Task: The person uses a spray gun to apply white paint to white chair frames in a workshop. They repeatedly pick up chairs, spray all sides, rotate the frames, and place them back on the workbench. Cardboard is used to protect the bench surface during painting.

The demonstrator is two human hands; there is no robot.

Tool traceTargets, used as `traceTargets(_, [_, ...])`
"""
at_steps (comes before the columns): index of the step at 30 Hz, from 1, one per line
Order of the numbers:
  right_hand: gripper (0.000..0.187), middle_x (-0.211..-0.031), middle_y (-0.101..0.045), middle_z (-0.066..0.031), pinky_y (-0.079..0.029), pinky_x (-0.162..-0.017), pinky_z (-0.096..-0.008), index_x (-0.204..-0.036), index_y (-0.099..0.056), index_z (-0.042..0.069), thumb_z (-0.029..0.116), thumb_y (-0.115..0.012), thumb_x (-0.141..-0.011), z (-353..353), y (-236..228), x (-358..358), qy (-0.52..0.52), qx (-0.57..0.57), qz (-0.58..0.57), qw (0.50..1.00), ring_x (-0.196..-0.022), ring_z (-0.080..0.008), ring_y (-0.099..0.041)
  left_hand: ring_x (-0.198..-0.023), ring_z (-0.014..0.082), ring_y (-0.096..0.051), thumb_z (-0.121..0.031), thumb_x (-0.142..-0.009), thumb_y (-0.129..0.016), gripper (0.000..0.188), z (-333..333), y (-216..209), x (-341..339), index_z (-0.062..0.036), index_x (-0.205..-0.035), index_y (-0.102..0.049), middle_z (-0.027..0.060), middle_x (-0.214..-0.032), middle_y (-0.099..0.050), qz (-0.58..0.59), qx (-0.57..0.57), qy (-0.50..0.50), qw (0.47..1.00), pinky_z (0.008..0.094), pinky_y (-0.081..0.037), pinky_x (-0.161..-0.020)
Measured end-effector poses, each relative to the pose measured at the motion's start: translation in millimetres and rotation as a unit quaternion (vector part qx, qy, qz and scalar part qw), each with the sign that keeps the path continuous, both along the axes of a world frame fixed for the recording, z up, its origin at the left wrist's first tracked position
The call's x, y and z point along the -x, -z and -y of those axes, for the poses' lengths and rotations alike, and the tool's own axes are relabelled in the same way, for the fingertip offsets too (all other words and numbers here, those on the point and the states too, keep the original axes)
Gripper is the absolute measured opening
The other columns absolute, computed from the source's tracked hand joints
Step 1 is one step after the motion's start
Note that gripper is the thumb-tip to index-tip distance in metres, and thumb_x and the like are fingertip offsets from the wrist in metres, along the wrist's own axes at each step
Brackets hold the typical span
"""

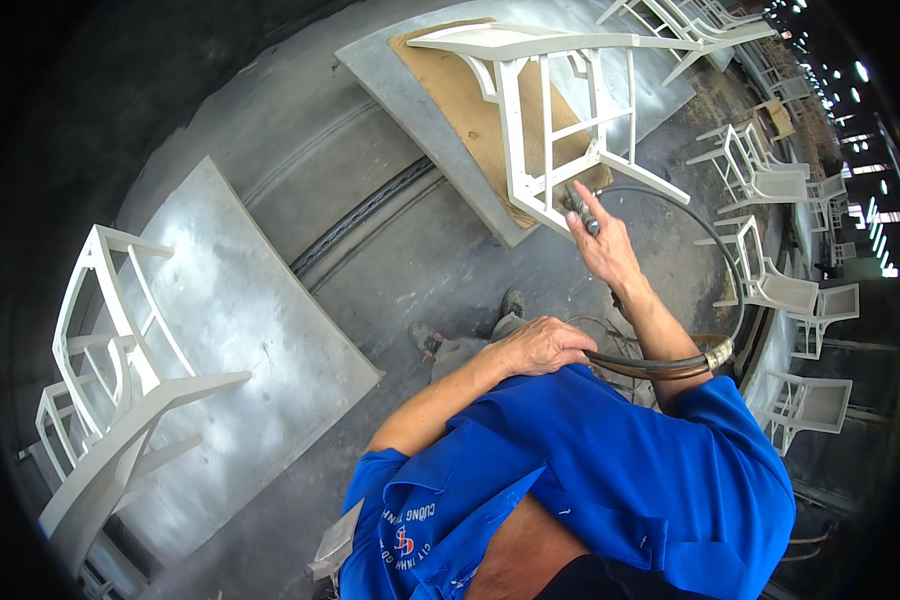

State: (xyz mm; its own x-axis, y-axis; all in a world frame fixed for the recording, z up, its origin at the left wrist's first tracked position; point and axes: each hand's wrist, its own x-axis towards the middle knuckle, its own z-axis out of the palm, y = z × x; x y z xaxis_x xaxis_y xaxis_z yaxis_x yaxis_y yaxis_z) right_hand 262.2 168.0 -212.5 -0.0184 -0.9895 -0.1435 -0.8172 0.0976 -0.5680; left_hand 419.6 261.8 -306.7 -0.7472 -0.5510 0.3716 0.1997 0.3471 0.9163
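My right hand (pixel 607 247) is closed round a small grey metal spray gun (pixel 583 212), held just in front of a white wooden chair frame (pixel 518 130). The chair lies tipped over on a brown board (pixel 450 75), its legs and rails facing me. A dark hose (pixel 738 290) loops from the gun out to the right and back past my right forearm. Close to my waist, my left hand (pixel 538 346) has its fingers round the hose bundle (pixel 660 368), which is bound with tape near my right elbow.
The board rests on a grey metal platform (pixel 365 60). Another metal platform (pixel 270 350) at left carries white chair frames (pixel 120 330). A dark chain track (pixel 370 210) runs along the floor between them. Several white chairs (pixel 775 185) stand in a line at right.
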Motion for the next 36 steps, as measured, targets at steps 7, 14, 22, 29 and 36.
traceTargets(7, [0.059,-0.128,-0.066,-0.0310,-0.048,-0.105,-0.0458,-0.154,-0.048,0.014,0.038,-0.061,-0.102,16,-6,-1,0.028,0.000,-0.001,1.000,-0.126,-0.0466,-0.061,-0.098,0.0354,-0.073,-0.021,-0.091,-0.077,0.027,5,1,0,-0.0031,-0.111,-0.075,0.0147,-0.110,-0.076,0.001,0.004,0.007,1.000,0.0418,-0.058,-0.084])
traceTargets(14, [0.058,-0.130,-0.069,-0.0243,-0.050,-0.103,-0.0410,-0.154,-0.049,0.015,0.039,-0.062,-0.103,61,-36,-16,-0.029,0.175,0.052,0.983,-0.123,-0.0381,-0.065,-0.098,0.0356,-0.073,-0.019,-0.091,-0.077,0.027,2,5,3,-0.0006,-0.111,-0.075,0.0167,-0.110,-0.076,0.002,-0.016,0.006,1.000,0.0421,-0.058,-0.083])
traceTargets(22, [0.058,-0.131,-0.068,-0.0250,-0.048,-0.107,-0.0411,-0.153,-0.049,0.016,0.040,-0.063,-0.103,47,-23,-16,-0.043,0.087,0.064,0.993,-0.127,-0.0394,-0.063,-0.096,0.0354,-0.074,-0.020,-0.090,-0.077,0.028,5,4,8,-0.0010,-0.111,-0.075,0.0163,-0.107,-0.077,0.001,-0.013,0.004,1.000,0.0424,-0.058,-0.081])
traceTargets(29, [0.058,-0.133,-0.064,-0.0306,-0.046,-0.110,-0.0469,-0.155,-0.047,0.014,0.035,-0.061,-0.103,2,4,2,-0.005,-0.040,0.003,0.999,-0.131,-0.0466,-0.056,-0.096,0.0354,-0.074,-0.017,-0.090,-0.077,0.026,8,4,15,-0.0012,-0.111,-0.075,0.0158,-0.108,-0.076,-0.019,-0.013,0.026,0.999,0.0424,-0.058,-0.081])
traceTargets(36, [0.057,-0.132,-0.065,-0.0285,-0.048,-0.106,-0.0460,-0.154,-0.047,0.014,0.036,-0.060,-0.103,27,1,11,0.007,0.083,0.014,0.996,-0.127,-0.0452,-0.060,-0.095,0.0355,-0.073,-0.015,-0.091,-0.075,0.025,5,9,19,-0.0010,-0.112,-0.074,0.0160,-0.107,-0.076,-0.017,-0.007,0.040,0.999,0.0421,-0.058,-0.081])
